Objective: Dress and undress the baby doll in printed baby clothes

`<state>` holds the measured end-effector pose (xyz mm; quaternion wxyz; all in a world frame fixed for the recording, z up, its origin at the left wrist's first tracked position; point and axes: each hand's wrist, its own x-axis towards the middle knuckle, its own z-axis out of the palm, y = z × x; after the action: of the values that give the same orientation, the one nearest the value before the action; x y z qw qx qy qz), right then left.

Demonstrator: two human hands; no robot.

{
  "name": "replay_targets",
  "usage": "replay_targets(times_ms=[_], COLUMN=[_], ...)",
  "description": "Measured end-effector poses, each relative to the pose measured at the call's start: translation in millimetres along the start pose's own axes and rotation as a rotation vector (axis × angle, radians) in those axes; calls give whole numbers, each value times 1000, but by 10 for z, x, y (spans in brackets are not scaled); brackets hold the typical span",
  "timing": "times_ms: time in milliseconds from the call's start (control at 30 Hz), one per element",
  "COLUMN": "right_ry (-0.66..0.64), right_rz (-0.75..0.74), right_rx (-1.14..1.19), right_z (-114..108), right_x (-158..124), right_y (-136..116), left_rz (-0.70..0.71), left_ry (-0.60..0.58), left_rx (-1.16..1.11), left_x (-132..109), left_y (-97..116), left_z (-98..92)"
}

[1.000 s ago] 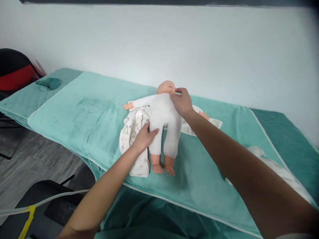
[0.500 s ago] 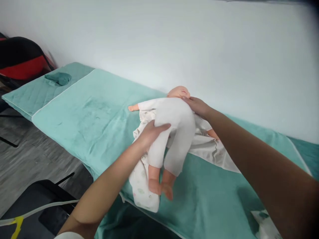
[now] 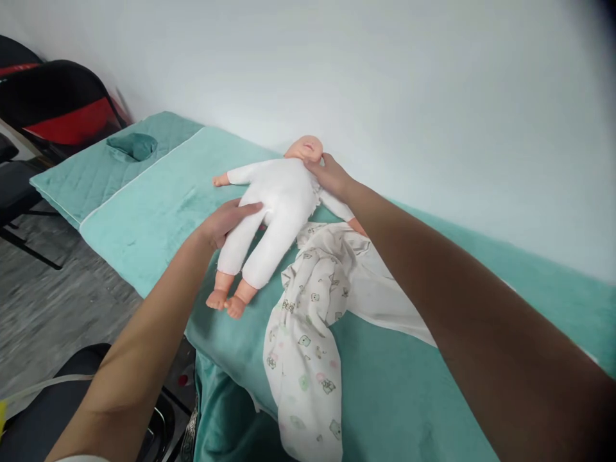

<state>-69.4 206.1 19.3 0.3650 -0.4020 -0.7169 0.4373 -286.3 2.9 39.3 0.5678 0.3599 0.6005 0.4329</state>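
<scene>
A baby doll point(image 3: 282, 192) with a white cloth body lies on its back on the green massage bed point(image 3: 163, 212), its head toward the wall. My left hand point(image 3: 230, 220) is wrapped round the doll's hip and upper thigh, the thumb on top. At the doll's neck and shoulder, my right hand point(image 3: 330, 176) grips with its fingers partly hidden behind the head. A crumpled white garment point(image 3: 308, 346) with small animal prints lies to the right of the doll's legs and hangs over the bed's front edge.
Black and red chairs point(image 3: 62, 109) stand beyond the bed's left end, where there is a face hole point(image 3: 132, 147). A white wall point(image 3: 385, 83) runs along the far side. A dark seat point(image 3: 62, 391) with a pale cable is at the lower left.
Both hands have shifted the doll to the left, off the printed garment. More of the garment now shows. The camera view has also moved.
</scene>
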Motion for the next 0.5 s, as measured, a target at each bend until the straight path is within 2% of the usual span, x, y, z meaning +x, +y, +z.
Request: replay_targets(times_ms=[100,200,267,333,367,400,433,500], right_ry=[5,46,49,49,48,45,27,44], right_rz=[37,164,219,272,302,334,363,405], right_rx=[-5,-114,-176,-274,-375,-524,-701,-816], right_z=[19,-113,-297,-548,-690,-835,-978,-1228], right_x=[14,-64,-182,-377,-510,-664,-836,-1211], right_y=[91,261,393,518,572,620,658,704], left_rz=[33,128,254,456,577,696,798,932], left_ry=[140,305,433,515,489,396,258,3], left_rx=[96,328,594,946,1117,1260,1368,1503], left_x=[114,124,13,-209,-353,-510,-667,-943], left_y=[-107,-207,-251,-296,-329,-373,-428,-567], left_z=[-110,-100,-9,138,222,308,393,548])
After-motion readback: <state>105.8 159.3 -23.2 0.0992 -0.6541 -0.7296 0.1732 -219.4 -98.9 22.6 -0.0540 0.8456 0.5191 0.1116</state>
